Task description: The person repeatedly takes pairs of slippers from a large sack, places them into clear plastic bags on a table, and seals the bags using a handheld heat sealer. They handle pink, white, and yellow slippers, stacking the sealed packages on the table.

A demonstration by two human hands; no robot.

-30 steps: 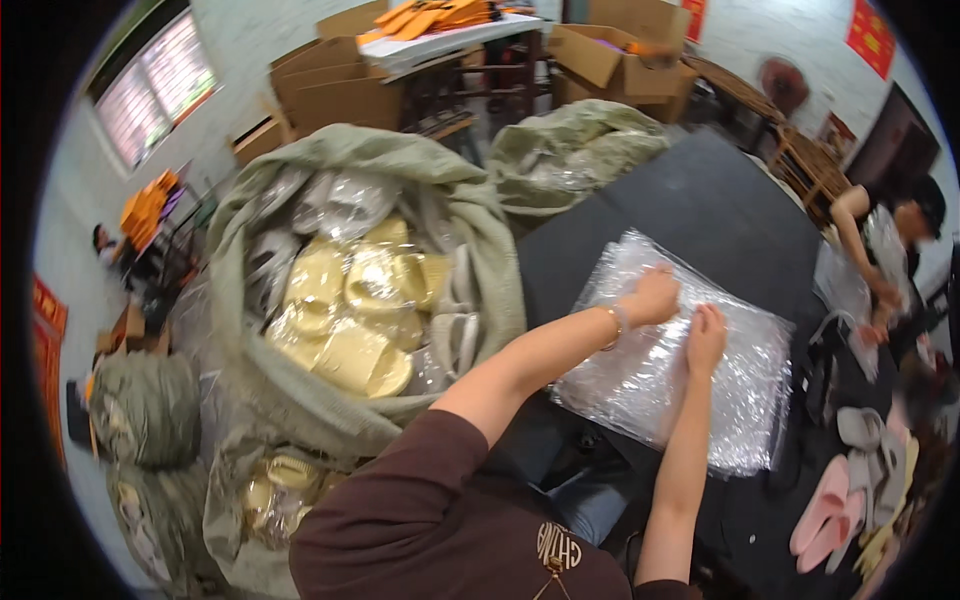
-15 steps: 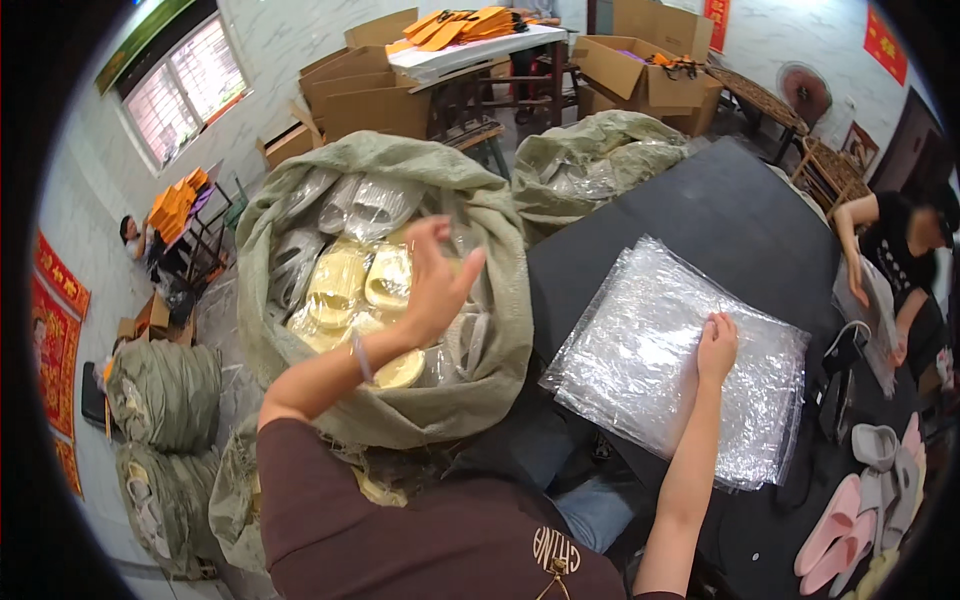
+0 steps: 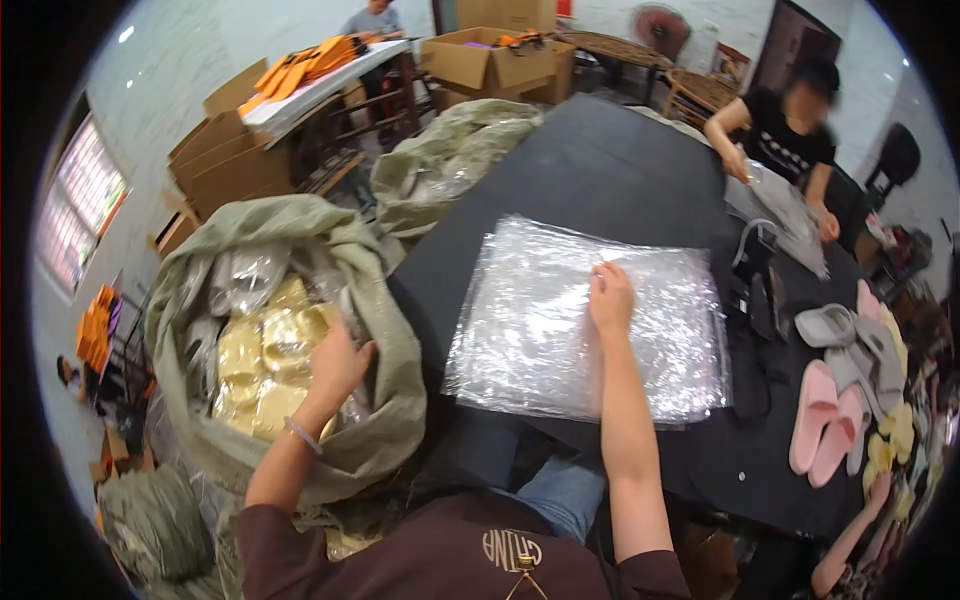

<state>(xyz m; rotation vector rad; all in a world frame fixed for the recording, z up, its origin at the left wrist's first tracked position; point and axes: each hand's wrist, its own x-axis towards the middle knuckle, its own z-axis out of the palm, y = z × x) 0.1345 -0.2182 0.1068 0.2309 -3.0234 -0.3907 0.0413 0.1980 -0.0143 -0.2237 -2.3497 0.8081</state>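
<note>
My left hand is inside the mouth of a green woven sack, by the right side of the yellow slippers. Its thumb stands away from the fingers, and nothing shows in its grip. Clear plastic wraps the slippers, and paler wrapped ones lie behind them. On the black table, my right hand rests on a stack of clear plastic bags. Its fingers are curled together and appear to pinch the film of the top bag; the fingertips are partly hidden.
Pink slippers and grey slippers lie at the table's right side. Across the table a person handles a clear bag. Another person's arm reaches in at lower right. A second sack and cardboard boxes stand behind.
The view has swung to the right. My left hand has lowered from above the slippers to their right side in the sack. My right hand stays on the plastic bags.
</note>
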